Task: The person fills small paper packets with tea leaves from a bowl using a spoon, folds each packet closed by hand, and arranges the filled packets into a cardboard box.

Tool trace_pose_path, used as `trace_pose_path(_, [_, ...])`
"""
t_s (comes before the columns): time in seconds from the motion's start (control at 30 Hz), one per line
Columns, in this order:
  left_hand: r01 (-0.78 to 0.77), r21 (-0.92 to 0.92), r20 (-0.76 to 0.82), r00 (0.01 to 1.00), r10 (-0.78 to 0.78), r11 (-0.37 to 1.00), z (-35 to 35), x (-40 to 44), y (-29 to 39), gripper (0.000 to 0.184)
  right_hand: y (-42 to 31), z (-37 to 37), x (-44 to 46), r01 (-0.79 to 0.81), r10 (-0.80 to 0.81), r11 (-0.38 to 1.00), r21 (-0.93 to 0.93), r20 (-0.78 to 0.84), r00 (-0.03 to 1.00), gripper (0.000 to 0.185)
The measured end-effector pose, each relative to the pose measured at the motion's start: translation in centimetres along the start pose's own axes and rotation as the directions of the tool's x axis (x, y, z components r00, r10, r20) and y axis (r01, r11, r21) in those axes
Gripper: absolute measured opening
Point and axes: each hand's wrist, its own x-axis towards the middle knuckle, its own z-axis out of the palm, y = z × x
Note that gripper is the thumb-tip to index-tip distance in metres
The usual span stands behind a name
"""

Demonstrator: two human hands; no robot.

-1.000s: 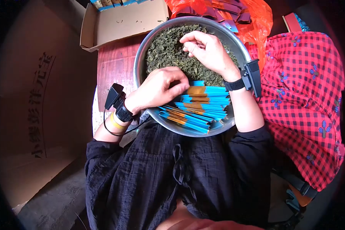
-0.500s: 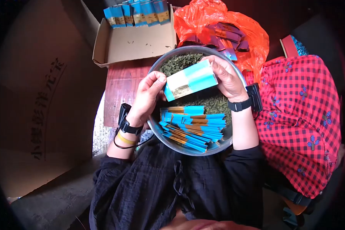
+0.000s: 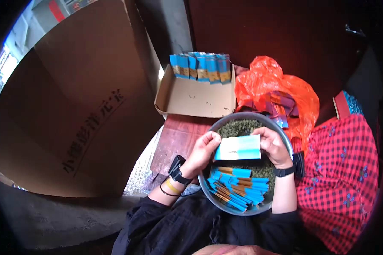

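Stretched between both hands over a metal basin [image 3: 205, 180] is a blue packet [image 3: 238, 147] with a shiny pale-gold band. My left hand [image 3: 203, 149] pinches its left end between thumb and fingers. At the other end, my right hand [image 3: 274, 146] is closed on the packet's edge. Dark green dried leaf bits [image 3: 238, 126] fill much of the basin. A fanned pile of flat blue-and-gold packets [image 3: 238, 187] lies on the leaves in the near part, below my hands. Whether the held packet has anything inside, I cannot tell.
A shallow cardboard tray [image 3: 195, 100] behind the basin holds upright blue packets [image 3: 202, 68] along its back. An orange plastic bag [image 3: 300, 91] with purple packets [image 3: 281, 102] stands behind right. Red checked cloth [image 3: 336, 170] lies right; a large cardboard box [image 3: 85, 102] stands left.
The camera view has tilted up and turned left, so everything sits lower and further right. Both hands keep hold of the packet, which is now nearly level instead of slanted.
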Motion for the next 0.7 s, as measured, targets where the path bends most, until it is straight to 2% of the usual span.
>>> trace_pose_path(0.13, [-0.035,0.125,-0.012,0.999,0.037,0.992,0.4,-0.3,0.3,0.015,-1.2,0.5,-0.1,0.003,-0.002,1.000,-0.019,0.023,1.000,0.030])
trace_pose_path(0.2, [-0.018,0.149,0.020,1.000,0.016,0.989,0.1,-0.4,0.7,0.015,-0.7,1.1,0.4,-0.115,0.115,0.968,-0.224,-0.011,0.993,0.028])
trace_pose_path(0.23, [-0.004,0.175,0.049,0.999,-0.004,0.985,0.0,-0.4,0.7,0.017,-0.2,1.2,0.6,-0.073,0.078,0.937,-0.342,0.001,0.997,0.023])
trace_pose_path(0.27, [-0.004,0.177,0.050,0.999,-0.005,0.984,0.2,-0.3,0.4,0.017,0.2,1.4,0.7,-0.072,0.076,0.938,-0.340,0.000,0.997,0.023])
trace_pose_path(0.3, [-0.253,0.455,0.074,0.966,0.247,0.854,0.7,-0.2,0.2,0.020,0.5,1.6,0.8,-0.066,0.069,0.914,-0.400,-0.008,0.998,0.022])
trace_pose_path(0.33, [-0.445,0.674,0.169,0.870,0.463,0.589,1.0,-0.2,0.3,0.025,0.7,2.0,0.9,-0.062,0.062,0.886,-0.459,-0.014,0.998,0.021])
trace_pose_path(0.4, [-0.528,0.761,0.273,0.788,0.552,0.378,1.6,-1.1,0.6,0.052,0.4,2.4,0.9,-0.065,0.055,0.890,-0.452,-0.036,0.998,0.020])
trace_pose_path(0.47, [-0.578,0.816,0.467,0.666,0.581,0.008,2.5,-1.6,1.9,0.068,0.4,2.2,1.0,0.000,-0.003,0.819,-0.574,-0.004,1.000,0.019])
trace_pose_path(0.5, [-0.612,0.789,0.489,0.678,0.549,0.054,2.5,-1.5,1.5,0.076,0.4,2.3,1.0,0.018,-0.022,0.836,-0.549,0.000,1.000,0.018])
trace_pose_path(0.6, [-0.639,0.769,0.569,0.698,0.434,0.018,2.1,-1.2,1.1,0.071,1.8,1.7,1.2,0.057,-0.054,0.923,-0.382,0.019,0.998,0.018])
trace_pose_path(0.67, [-0.647,0.757,0.555,0.710,0.433,0.091,1.7,-0.9,0.7,0.065,1.2,1.7,1.2,0.058,-0.022,0.869,-0.491,0.080,0.997,0.018])
trace_pose_path(0.7, [-0.635,0.762,0.536,0.731,0.422,0.130,1.7,-1.1,0.6,0.064,1.5,1.5,1.3,0.040,0.001,0.898,-0.438,0.094,0.996,0.018])
